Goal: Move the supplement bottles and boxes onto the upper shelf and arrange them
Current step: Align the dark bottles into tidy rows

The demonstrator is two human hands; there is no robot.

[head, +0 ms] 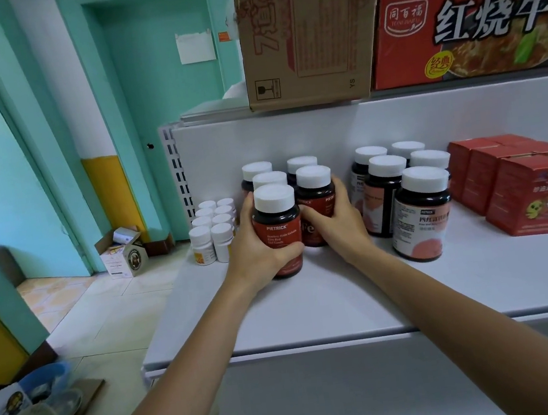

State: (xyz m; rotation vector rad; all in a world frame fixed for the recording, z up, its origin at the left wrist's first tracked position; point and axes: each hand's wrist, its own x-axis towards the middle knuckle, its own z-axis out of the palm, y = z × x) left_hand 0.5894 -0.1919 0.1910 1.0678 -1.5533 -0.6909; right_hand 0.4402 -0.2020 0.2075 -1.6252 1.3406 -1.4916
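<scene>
While both arms reach over the white shelf (pixel 312 309), holdings stand as follows.

- Front left bottle (pixel 279 229), dark, red label, white cap: upright at shelf centre. The left hand (pixel 253 247) grips it, fingers wrapped round its nine o'clock side and thumb across the lower label.
- Front right bottle (pixel 316 198), same kind: just beside the first, at its two o'clock. The right hand (pixel 340 223) grips it, fingers round its three o'clock side and thumb across the front.
- Rear bottles (pixel 256 171), three, same kind: close behind at twelve o'clock.
- Small white bottles (pixel 213 230), two files: at nine o'clock, near the shelf's end.
- Pale-label bottles (pixel 419 220), dark with white caps: at three o'clock, just beside the right hand.
- Red boxes (pixel 526 197): farther out at three o'clock.
- Brown carton (pixel 302 31) and red carton (pixel 485 26): overhead at twelve and one o'clock.
</scene>
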